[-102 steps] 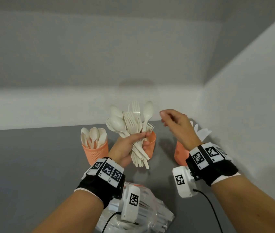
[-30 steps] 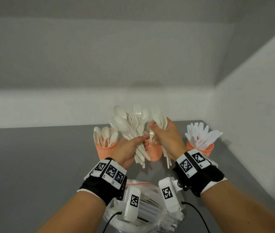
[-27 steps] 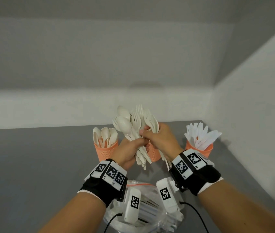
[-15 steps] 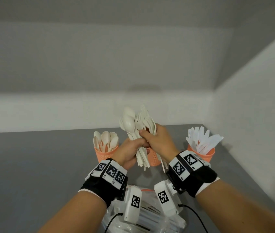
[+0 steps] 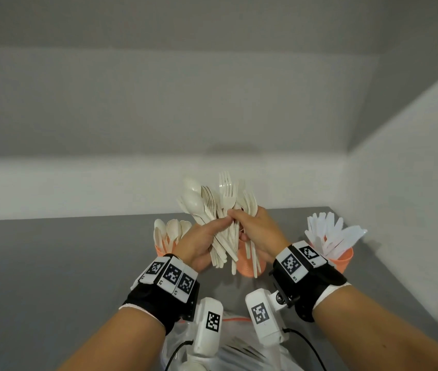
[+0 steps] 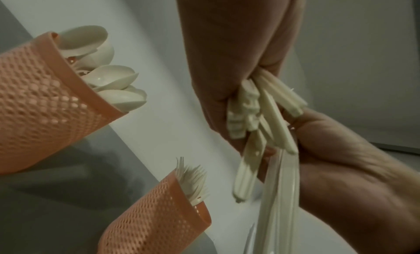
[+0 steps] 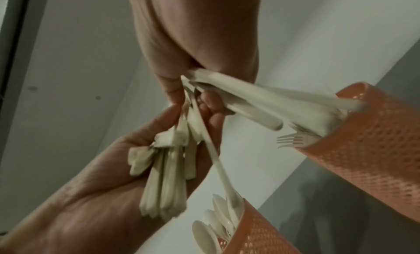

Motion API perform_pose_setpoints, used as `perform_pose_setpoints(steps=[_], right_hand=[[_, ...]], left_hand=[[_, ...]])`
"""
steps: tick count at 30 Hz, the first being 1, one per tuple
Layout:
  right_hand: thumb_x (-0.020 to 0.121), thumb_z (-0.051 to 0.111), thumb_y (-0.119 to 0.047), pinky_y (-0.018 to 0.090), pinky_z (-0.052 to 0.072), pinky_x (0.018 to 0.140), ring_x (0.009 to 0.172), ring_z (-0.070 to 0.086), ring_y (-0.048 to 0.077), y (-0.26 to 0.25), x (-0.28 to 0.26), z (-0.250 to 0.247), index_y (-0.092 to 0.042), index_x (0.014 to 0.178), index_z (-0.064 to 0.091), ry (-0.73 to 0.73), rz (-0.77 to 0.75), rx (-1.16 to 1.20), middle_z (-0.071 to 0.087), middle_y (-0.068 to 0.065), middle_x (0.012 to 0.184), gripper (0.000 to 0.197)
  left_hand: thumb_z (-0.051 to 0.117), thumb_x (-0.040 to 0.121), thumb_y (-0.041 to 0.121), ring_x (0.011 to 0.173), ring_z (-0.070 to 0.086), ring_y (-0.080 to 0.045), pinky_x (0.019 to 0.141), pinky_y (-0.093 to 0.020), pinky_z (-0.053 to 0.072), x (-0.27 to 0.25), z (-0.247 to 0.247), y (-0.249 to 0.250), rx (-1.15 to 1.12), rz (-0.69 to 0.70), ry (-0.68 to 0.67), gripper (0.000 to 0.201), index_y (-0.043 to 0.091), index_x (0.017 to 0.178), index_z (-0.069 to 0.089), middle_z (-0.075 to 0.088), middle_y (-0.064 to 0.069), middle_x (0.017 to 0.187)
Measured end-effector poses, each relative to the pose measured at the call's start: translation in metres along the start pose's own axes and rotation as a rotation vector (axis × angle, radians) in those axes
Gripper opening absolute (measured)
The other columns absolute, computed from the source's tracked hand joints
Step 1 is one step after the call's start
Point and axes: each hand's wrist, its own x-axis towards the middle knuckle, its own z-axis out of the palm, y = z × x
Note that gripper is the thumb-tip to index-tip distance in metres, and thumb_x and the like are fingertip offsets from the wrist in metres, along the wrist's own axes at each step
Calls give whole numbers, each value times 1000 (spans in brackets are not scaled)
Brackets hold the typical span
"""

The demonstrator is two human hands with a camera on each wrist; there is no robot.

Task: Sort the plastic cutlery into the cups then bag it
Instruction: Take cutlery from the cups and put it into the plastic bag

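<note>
While both hands meet above the grey table [image 5: 52,263], left hand [image 5: 199,243] grips a mixed bunch of spoons & forks [image 5: 212,207]; right hand [image 5: 258,234] pinches a few forks [image 5: 248,202] over the middle cup [image 5: 247,263]. Spoon cup [image 5: 163,249] sits left, knife cup [image 5: 342,259] right, clear bag [image 5: 239,352] nearest.

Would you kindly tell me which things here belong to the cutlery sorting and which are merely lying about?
Job:
- mixed bundle
- left hand
- right hand
- spoon cup
- fork cup
- knife cup
- bag

Lying about:
- nothing visible
</note>
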Motion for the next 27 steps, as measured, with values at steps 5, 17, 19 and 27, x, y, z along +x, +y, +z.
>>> perform_pose_setpoints(steps=[5, 17, 19, 27], right_hand=[[70, 73, -39, 54, 51, 92, 94, 70, 27, 17, 11, -2, -20, 93, 73, 19, 18, 29, 75, 7, 94, 30], [91, 57, -22, 46, 53, 83, 69, 64, 21, 26, 31, -18, 3, 101, 66, -6, 134, 319, 66, 11, 79, 29], [92, 54, -15, 37, 55, 73, 65, 62, 16, 21, 35, -24, -10, 95, 66, 31, 89, 363, 63, 4, 74, 13], [95, 49, -18, 28, 49, 80, 74, 60, 12, 2, 70, -56, -22, 100, 59, 307, -259, 131, 62, -1, 79, 13]], left_hand=[[49, 92, 9, 94, 66, -32, 70, -38, 59, 7, -1, -4, 49, -26, -15, 35, -1, 126, 52, 58, -30, 120], [44, 95, 13, 63, 69, -14, 62, -26, 59, 30, -10, -3, -129, -87, 27, 25, 5, 87, 66, 71, -5, 70], [48, 92, 9, 73, 69, -16, 69, -30, 59, 36, -13, -3, -163, -93, 70, 13, 4, 96, 59, 69, -11, 92], [52, 92, 20, 36, 47, -6, 43, -19, 47, 43, -31, -3, 28, 47, 193, 9, 16, 93, 59, 61, 4, 62]])
